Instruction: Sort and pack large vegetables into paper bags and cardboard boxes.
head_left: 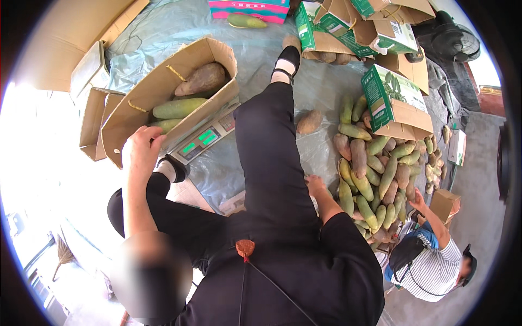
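The open brown cardboard box (152,87) at left held oblong green and purplish-brown vegetables (179,108) beside the left hand (142,144), its grip unclear, as with the right hand (315,185).

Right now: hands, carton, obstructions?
Left hand at carton rim; right hand beside right leg. Carton on digital scale, radish-like produce inside. Right leg between carton and produce pile.

Open carton (136,96): matt cardboard, twisted-cord handle (175,73). Inside carton: smooth green gourd (178,108), rougher brown gourd (202,79). Right of carton: scale (222,125), smooth plastic panel; glossy, crinkled plastic sheet (258,51).
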